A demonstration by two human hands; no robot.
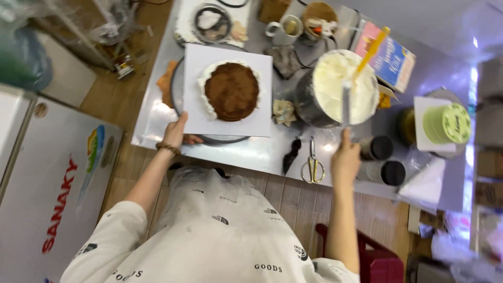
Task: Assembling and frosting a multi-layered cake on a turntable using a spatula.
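Note:
A round brown cake [232, 90] with a ring of white cream at its edge sits on a square white board [228, 121] on a turntable [177, 89]. My left hand [176, 133] holds the board's near left corner. My right hand [346, 160] grips a long metal spatula [346, 102] whose blade reaches into a large metal bowl of white cream [335, 86]. A yellow-handled tool [371, 51] also rests in the bowl.
On the metal table [251, 152] lie scissors [313, 166], a dark piping tip [291, 155], two dark cups [385, 160], a green-lidded tub [448, 123], a blue box [390, 60], a mug [285, 27]. A white freezer [47, 178] stands left; a red stool [380, 262] near right.

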